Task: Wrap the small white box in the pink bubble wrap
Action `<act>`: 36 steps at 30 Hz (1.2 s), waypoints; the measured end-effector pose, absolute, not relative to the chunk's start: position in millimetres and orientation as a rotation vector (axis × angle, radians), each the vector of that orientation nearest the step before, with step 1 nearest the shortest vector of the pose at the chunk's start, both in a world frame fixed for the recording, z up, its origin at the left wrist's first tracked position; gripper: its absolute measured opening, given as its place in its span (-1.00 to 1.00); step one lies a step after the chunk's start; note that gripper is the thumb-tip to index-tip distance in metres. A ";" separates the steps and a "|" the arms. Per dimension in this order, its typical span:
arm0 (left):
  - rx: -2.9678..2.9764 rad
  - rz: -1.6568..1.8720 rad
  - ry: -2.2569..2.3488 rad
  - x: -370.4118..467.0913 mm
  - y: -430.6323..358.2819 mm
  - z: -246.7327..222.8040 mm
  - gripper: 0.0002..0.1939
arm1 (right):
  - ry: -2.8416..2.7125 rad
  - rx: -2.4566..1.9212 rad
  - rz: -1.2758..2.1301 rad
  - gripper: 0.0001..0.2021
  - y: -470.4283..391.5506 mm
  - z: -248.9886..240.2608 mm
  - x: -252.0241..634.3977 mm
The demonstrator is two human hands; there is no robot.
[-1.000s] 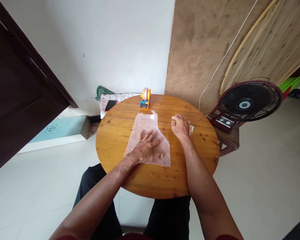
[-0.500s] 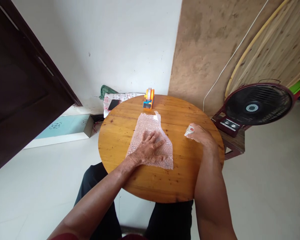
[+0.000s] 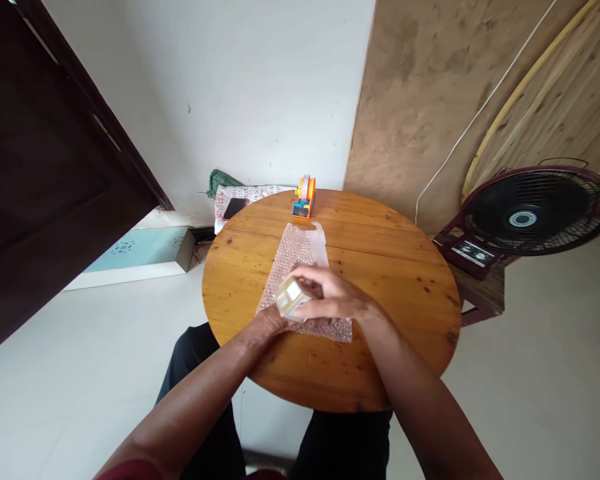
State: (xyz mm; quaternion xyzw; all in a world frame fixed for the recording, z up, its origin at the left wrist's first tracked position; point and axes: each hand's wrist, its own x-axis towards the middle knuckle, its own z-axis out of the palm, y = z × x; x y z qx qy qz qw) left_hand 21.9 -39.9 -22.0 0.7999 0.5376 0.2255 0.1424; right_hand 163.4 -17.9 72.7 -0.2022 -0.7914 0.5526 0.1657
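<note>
Right hand (image 3: 333, 293) pinches box (image 3: 291, 298) above bubble wrap (image 3: 300, 247); left hand (image 3: 279, 320) mostly hidden, pose unclear.
Box likely light, stiff; grip opposite sides.

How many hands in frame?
2: right hand holding a small box above the bubble wrap; left hand beneath them, largely hidden.

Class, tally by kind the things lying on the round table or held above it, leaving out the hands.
Bubble wrap sheet: 1
Tape dispenser with its roll: 1
Small box, held up: 1
Total: 3
</note>
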 end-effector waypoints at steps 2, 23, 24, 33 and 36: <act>2.283 0.633 1.571 22.7 -39.2 -24.1 -0.39 | -2.290 -0.610 1.511 -0.54 -19.9 62.1 149.2; 1.925 1.227 1.665 3.5 -29.9 -13.3 -0.73 | -1.997 -1.277 1.174 -0.56 49.6 11.2 192.9; 1.871 1.269 1.718 -0.4 -27.1 -15.4 -0.72 | -2.014 -1.291 1.158 -0.57 49.0 12.0 192.3; 1.767 1.118 1.953 -8.2 -18.1 -24.0 -0.69 | -2.435 -1.182 0.866 -0.58 31.1 23.4 182.8; 1.845 1.167 1.935 -8.5 -17.9 -24.8 -0.69 | -2.482 -1.164 0.855 -0.59 31.3 27.3 188.0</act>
